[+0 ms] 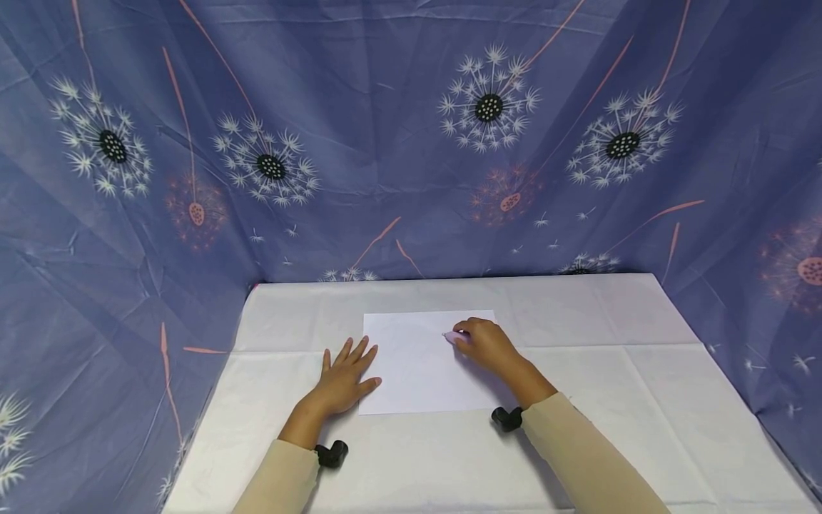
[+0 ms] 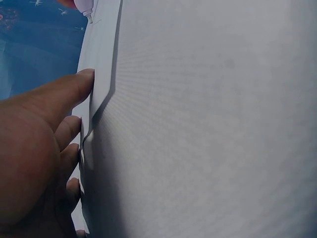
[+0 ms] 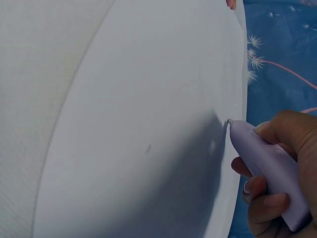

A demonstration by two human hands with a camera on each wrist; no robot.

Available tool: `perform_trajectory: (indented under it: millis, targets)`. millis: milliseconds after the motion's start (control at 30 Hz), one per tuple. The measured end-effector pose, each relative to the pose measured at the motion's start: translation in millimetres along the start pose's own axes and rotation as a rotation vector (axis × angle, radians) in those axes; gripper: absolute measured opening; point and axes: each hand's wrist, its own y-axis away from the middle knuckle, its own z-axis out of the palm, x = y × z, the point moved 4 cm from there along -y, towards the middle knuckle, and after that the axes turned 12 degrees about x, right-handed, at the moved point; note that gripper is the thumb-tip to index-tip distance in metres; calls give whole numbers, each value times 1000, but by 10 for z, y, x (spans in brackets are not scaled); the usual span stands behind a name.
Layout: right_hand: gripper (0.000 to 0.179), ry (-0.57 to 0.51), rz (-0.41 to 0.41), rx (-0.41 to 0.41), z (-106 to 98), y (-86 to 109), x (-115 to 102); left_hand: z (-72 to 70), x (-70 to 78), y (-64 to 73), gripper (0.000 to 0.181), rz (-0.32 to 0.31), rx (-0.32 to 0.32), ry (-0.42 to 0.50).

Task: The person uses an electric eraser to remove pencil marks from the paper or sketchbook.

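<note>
A white sheet of paper (image 1: 411, 378) lies on the white-covered table. My right hand (image 1: 484, 346) grips a chunky lilac 3D pen (image 3: 270, 168) over the sheet's upper right part. The pen's narrow metal nozzle (image 3: 229, 121) points left and comes right at the paper in the right wrist view. A thin short line (image 2: 97, 22) shows beside the nozzle in the left wrist view. My left hand (image 1: 343, 385) rests with spread fingers over the sheet's left edge, thumb on the paper. In the right wrist view a small grey mark (image 3: 148, 148) shows on the paper.
The white tablecloth (image 1: 597, 442) has fold creases. Behind and at both sides hangs a blue curtain (image 1: 379, 143) with dandelion prints. A black wrist camera (image 1: 332, 454) sits on the left wrist, another black camera (image 1: 507, 419) on the right.
</note>
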Motion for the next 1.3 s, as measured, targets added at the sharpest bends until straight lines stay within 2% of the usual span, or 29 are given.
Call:
perform_trajectory:
  millis: [100, 267, 433, 733, 867, 1300]
  targets:
    - [22, 0, 14, 6, -2, -2, 6, -5, 0, 0, 68, -1, -4, 0]
    - [23, -17, -2, -28, 13, 5, -36, -5, -5, -2, 68, 0, -3, 3]
    - [23, -6, 18, -7, 0, 5, -44, -6, -6, -1, 68, 3, -4, 1]
    - [22, -3, 5, -2, 9, 1, -52, -4, -13, -7, 68, 9, 3, 9]
    - [23, -2, 21, -19, 20, 3, -53, 5, -19, -6, 68, 13, 14, 13]
    - [24, 3, 28, -30, 22, 22, -67, 5, -16, -14, 68, 5, -5, -11]
